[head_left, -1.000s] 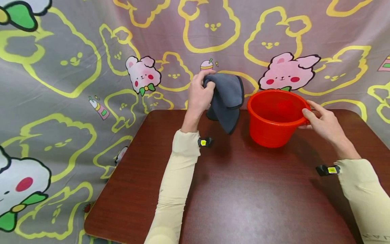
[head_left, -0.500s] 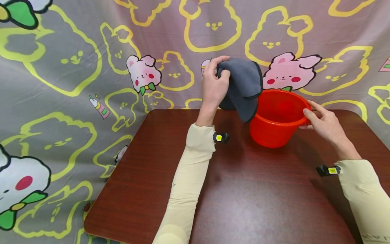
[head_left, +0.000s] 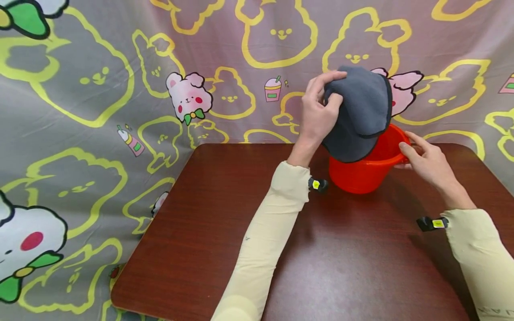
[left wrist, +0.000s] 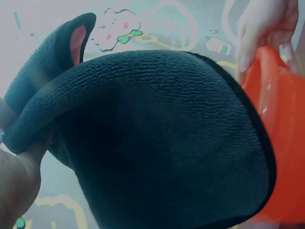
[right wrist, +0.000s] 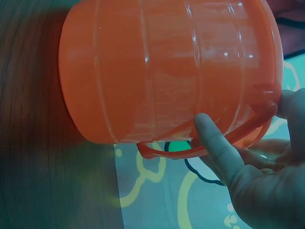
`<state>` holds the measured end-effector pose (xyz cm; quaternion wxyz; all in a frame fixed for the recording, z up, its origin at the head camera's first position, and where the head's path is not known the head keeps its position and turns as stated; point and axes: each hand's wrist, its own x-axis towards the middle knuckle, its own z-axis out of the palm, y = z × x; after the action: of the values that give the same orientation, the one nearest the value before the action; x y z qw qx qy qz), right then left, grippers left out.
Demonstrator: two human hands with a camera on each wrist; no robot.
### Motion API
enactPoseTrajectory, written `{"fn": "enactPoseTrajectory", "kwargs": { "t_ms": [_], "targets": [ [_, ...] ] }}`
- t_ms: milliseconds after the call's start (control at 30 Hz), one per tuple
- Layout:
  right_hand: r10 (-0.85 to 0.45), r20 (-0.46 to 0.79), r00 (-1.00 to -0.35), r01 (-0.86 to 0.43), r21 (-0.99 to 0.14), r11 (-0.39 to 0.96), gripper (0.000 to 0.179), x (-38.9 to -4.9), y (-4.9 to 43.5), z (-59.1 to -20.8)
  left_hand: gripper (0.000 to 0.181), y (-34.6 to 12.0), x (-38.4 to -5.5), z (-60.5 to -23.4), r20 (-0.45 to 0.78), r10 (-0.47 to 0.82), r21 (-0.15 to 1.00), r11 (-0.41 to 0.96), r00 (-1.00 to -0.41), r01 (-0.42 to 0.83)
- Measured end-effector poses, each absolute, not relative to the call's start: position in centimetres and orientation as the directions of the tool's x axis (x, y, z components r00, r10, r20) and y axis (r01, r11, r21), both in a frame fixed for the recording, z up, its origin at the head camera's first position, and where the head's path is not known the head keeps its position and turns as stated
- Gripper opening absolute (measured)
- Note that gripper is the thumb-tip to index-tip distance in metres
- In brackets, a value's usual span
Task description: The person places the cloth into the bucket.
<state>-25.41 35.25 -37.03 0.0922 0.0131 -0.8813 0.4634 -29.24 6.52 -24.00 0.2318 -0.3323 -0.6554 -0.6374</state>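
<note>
A dark grey cloth (head_left: 365, 100) with black edging hangs folded from my left hand (head_left: 319, 109), pinched between thumb and fingers. It hangs over the left part of the mouth of a red plastic bucket (head_left: 357, 178), hiding much of the opening. In the left wrist view the plush cloth (left wrist: 167, 138) fills the middle, with the bucket behind it at right. My right hand (head_left: 431, 165) grips the bucket's right rim. Seen from the right wrist, one finger lies along the bucket wall (right wrist: 167, 71) by the side handle (right wrist: 178, 153), other fingers behind it.
The bucket stands near the back of a dark brown wooden table (head_left: 192, 232) with rounded corners. A grey patterned curtain (head_left: 229, 40) closes off the back and the left side. Small black cameras (head_left: 317, 184) sit on both wrists.
My left hand has carried the cloth rightward and somewhat up, from left of the bucket to over its mouth. The right hand and the bucket have stayed in place.
</note>
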Motion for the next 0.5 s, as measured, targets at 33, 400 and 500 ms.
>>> {"fn": "enactPoseTrajectory", "kwargs": {
  "t_ms": [33, 400, 500],
  "targets": [
    [0.061, 0.178, -0.982, -0.113, -0.815, 0.569, 0.063, -25.4, 35.3, -37.0, 0.037, 6.9, -29.1, -24.0, 0.736, 0.150, 0.673, -0.057, -0.660, 0.738],
    [0.051, 0.177, -0.983, -0.121, -0.828, 0.548, 0.061, -25.6, 35.2, -37.0, 0.033, 8.6, -26.3, -22.4, 0.817, 0.176, 0.576, -0.280, -0.549, 0.768],
    [0.048, 0.184, -0.982, -0.130, -0.834, 0.536, 0.059, -25.5, 35.2, -37.0, 0.033, 8.9, -26.6, -22.7, 0.811, 0.191, 0.585, -0.284, -0.554, 0.759]
  ]
}}
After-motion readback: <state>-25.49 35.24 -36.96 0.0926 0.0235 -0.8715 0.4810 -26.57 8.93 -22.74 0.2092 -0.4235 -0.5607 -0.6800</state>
